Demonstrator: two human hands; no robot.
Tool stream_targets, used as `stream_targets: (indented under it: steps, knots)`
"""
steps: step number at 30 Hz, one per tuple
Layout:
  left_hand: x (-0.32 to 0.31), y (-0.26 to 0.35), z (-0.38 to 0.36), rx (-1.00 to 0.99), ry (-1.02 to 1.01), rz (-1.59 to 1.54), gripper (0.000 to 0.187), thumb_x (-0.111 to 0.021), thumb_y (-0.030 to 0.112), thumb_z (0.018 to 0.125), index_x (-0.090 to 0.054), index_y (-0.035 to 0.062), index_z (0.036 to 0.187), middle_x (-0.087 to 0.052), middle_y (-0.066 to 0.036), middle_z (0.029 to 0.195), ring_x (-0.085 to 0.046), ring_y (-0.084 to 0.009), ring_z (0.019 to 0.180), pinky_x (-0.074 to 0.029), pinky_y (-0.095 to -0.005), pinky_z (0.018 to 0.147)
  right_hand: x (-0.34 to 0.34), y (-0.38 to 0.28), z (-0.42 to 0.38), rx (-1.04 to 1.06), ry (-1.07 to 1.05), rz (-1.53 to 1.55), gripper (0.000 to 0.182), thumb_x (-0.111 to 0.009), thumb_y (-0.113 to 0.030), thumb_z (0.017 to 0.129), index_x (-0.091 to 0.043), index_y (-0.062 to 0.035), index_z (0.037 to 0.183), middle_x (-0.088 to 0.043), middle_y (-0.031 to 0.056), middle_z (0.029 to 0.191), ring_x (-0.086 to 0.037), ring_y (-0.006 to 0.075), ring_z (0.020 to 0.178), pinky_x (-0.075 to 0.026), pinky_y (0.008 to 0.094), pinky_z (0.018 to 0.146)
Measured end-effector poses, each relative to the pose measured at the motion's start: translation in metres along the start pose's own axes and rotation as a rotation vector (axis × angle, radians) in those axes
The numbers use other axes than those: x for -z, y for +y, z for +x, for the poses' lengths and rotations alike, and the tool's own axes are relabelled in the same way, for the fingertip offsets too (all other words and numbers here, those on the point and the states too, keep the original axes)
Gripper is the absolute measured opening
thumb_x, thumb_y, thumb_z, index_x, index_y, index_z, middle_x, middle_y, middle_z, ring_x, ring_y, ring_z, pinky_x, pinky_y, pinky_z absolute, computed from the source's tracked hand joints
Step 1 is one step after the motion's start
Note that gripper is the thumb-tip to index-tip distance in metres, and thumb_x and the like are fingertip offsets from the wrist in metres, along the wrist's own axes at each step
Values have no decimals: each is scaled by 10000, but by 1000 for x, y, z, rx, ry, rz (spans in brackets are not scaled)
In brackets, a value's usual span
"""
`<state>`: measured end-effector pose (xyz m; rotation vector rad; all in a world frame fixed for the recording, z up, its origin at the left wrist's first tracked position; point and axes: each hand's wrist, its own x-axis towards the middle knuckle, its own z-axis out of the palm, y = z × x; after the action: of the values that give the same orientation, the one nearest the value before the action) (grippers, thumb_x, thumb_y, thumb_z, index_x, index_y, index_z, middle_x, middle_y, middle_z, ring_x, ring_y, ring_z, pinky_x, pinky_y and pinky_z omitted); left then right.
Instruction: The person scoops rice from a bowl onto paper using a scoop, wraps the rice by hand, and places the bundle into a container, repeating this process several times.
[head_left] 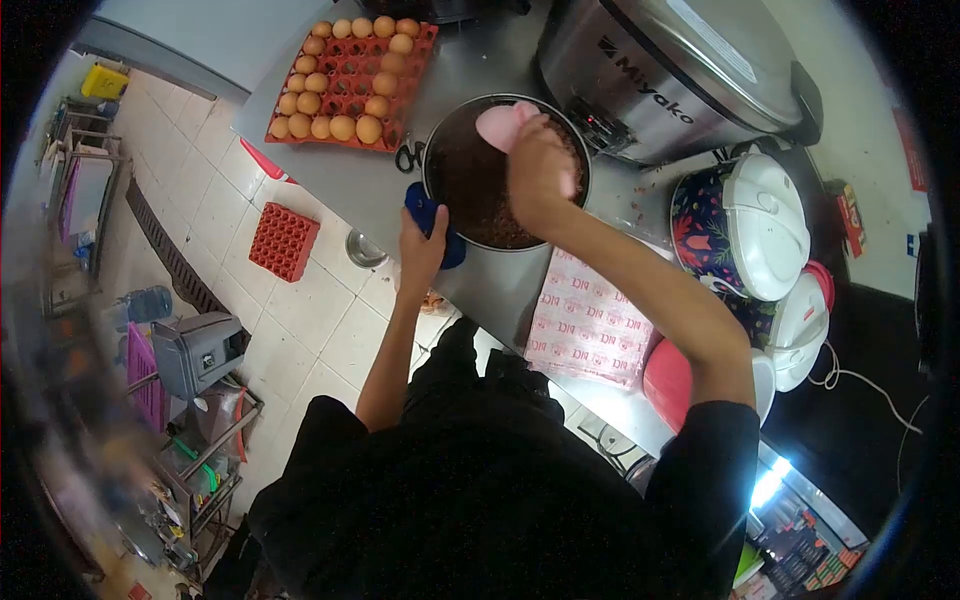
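Observation:
A wide round metal pot holds brown, crumbly food with darker bits around its lower edge. Over its upper right part, my right hand is closed on a pink plastic scoop. The scoop overlaps the pot's far side in this view. At the pot's left rim, my left hand grips a blue object, dark blue with a rounded shape; its lower part shows below the fingers. Black scissor handles lie beside the pot.
A red egg tray with brown eggs sits at the counter's far left. A large steel rice cooker stands behind the pot. Printed wrapping paper lies in front, near a floral container. An empty red tray is on the floor.

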<state>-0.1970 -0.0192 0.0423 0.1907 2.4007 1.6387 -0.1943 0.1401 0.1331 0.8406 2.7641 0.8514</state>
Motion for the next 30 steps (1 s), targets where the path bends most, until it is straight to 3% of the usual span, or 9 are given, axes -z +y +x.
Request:
stream_targets:
  steps: [2,8,9,14,17,21,24,28,30]
  knots:
    - [-2,7,5,53,-83,-77,398,-504,209,863,-400,-17,1174,-508,-121,1120,-491,-229,1014,-356,-313,885,-16,-37,12,131,-30,-119,455,-512,-196,780,-421,12,1174,-576,93,849,-610,193,688,-476,336,397]
    - [-13,7,10,108,-66,-239,515,-521,246,850,-319,-43,1226,-471,-171,1149,-459,-235,1053,-343,-307,900,-77,-39,21,845,-29,-303,523,-526,-181,759,-389,28,1218,-534,124,1035,-569,252,827,-481,371,409]
    - [-15,6,6,140,-37,-271,594,-538,285,839,-282,-84,1227,-469,-217,1131,-465,-251,1042,-350,-312,892,-30,-14,5,531,-303,70,487,-530,-144,761,-418,14,1207,-506,150,1132,-585,227,867,-512,359,476]
    - [-32,11,-9,177,-29,-245,565,-524,257,850,-270,-42,1256,-423,-191,1196,-418,-233,1101,-315,-304,929,-40,-1,-11,678,-467,305,571,-564,-50,702,-364,61,1226,-568,209,1025,-617,241,849,-519,301,609]
    - [-31,19,-6,155,-52,-209,560,-520,255,854,-270,-39,1259,-414,-184,1211,-407,-240,1115,-308,-304,938,-45,6,-15,673,-774,495,398,-577,-124,685,-535,77,1026,-606,227,849,-617,302,806,-492,331,670]
    - [-22,12,-4,185,-193,-374,622,-517,299,851,-239,-67,1270,-379,-205,1244,-383,-268,1147,-295,-305,955,-53,40,-5,343,-1098,1051,277,-468,-225,828,-504,50,813,-570,139,636,-585,246,557,-439,370,510]
    - [-12,18,-4,330,-168,-420,638,-505,322,853,-227,-55,1286,-370,-189,1259,-369,-251,1160,-289,-301,962,-64,52,-5,281,-722,1144,251,-465,-221,832,-505,23,878,-574,137,620,-591,248,568,-461,372,527]
    - [-9,28,-12,474,-159,-726,576,-467,316,877,-236,5,1303,-374,-119,1255,-376,-200,1146,-307,-291,952,-63,43,-43,487,133,433,422,-466,-130,792,-386,-21,1191,-576,120,790,-611,300,701,-505,378,563]
    - [-11,3,-13,413,-203,-726,637,-491,314,855,-210,-44,1301,-362,-161,1274,-361,-232,1165,-280,-293,968,-64,39,-45,422,58,414,436,-450,-88,786,-378,-7,1208,-554,101,784,-610,271,673,-505,321,500]
